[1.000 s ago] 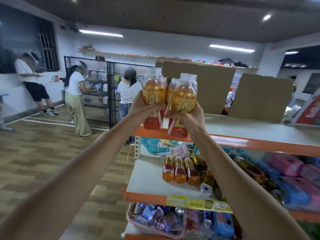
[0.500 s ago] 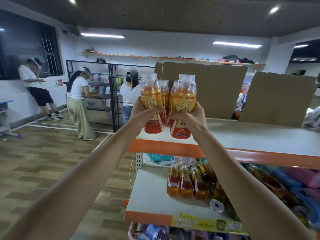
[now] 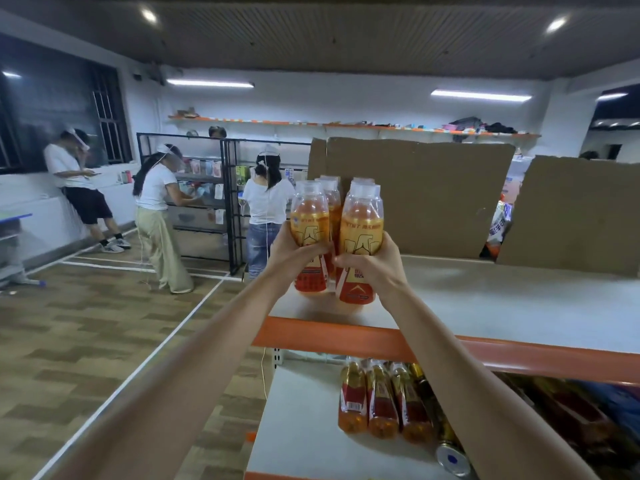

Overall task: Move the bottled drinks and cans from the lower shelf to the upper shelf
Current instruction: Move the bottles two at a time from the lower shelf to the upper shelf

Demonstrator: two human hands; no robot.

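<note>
Bottles of orange drink are bunched upright in both of my hands, four as far as I can count, over the near left corner of the upper shelf. I cannot tell whether their bases touch the board. My left hand curls round the left pair and my right hand round the right pair, and the fingertips nearly meet at the red labels.

Just behind them stand brown cardboard sheets, upright along the far side of that shelf. Below, on the lower shelf, more bottles lie in a row, with a can on its side just right of them. Far left across the floor, three people in white tops are near a black rack.
</note>
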